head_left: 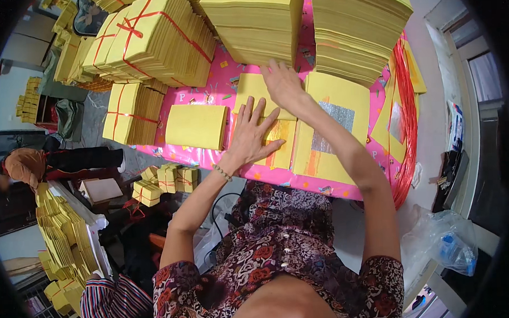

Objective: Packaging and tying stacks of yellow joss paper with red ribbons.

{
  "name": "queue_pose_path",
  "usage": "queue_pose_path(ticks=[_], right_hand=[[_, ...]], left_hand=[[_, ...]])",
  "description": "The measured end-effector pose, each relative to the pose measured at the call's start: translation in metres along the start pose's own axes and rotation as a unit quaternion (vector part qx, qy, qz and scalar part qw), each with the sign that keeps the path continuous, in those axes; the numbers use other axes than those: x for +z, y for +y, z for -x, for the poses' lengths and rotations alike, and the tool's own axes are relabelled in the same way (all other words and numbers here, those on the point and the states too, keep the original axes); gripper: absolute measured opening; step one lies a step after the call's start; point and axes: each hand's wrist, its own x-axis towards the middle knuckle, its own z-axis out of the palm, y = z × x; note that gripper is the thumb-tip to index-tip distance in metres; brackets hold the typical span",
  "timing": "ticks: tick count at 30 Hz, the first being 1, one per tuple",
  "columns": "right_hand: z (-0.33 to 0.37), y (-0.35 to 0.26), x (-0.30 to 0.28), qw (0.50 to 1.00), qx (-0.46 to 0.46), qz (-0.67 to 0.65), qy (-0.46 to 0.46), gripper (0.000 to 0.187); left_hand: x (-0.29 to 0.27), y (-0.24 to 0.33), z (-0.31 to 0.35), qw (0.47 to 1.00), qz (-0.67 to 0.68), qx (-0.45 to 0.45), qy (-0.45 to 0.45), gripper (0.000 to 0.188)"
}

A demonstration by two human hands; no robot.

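Observation:
My left hand [249, 138] lies with fingers spread on a yellow paper sheet [247, 89] that is partly folded over, an orange-printed part showing beneath. At the sheet's far edge, my right hand [283, 85] rests with its fingers stretched out, close to a tall paper stack. Under my right forearm lies another yellow sheet [325, 89] with a silver square [336, 125] and orange marks. A folded yellow paper packet [196, 127] sits left of my left hand. The pink patterned table cover [220, 67] is beneath everything.
Tall yellow paper stacks [252, 27] line the table's far side. Bundles tied with red string [155, 44] stand at the far left. Red strings [402, 131] hang over the right edge. Another person [28, 167] bends near more paper stacks [57, 222] at left.

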Motion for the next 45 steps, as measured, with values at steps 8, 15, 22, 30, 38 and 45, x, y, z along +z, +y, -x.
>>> queue_pose_path(ticks=[8,15,22,30,38,45], right_hand=[[0.034,-0.002,-0.035,0.939,-0.094,0.106,-0.313,0.012],[0.035,-0.007,-0.02,0.946,-0.092,0.096,-0.297,0.014],[0.025,-0.003,-0.019,0.928,-0.038,0.084,-0.362,0.022],[0.021,-0.003,-0.018,0.935,-0.013,0.085,-0.345,0.032],[0.015,-0.006,-0.021,0.939,0.002,0.074,-0.335,0.053],[0.018,-0.01,-0.028,0.946,0.02,0.066,-0.317,0.047]], left_hand=[[0.004,-0.004,0.0,1.0,0.009,0.005,0.02,0.071],[0.011,-0.007,0.003,0.999,0.014,0.006,0.034,0.07],[0.011,-0.008,0.004,0.999,0.011,0.002,0.034,0.072],[0.012,-0.008,0.016,0.996,0.044,-0.024,0.07,0.079],[0.014,-0.01,0.019,0.993,-0.073,-0.063,0.066,0.086],[0.018,-0.013,0.02,0.996,-0.031,-0.057,0.058,0.089]])
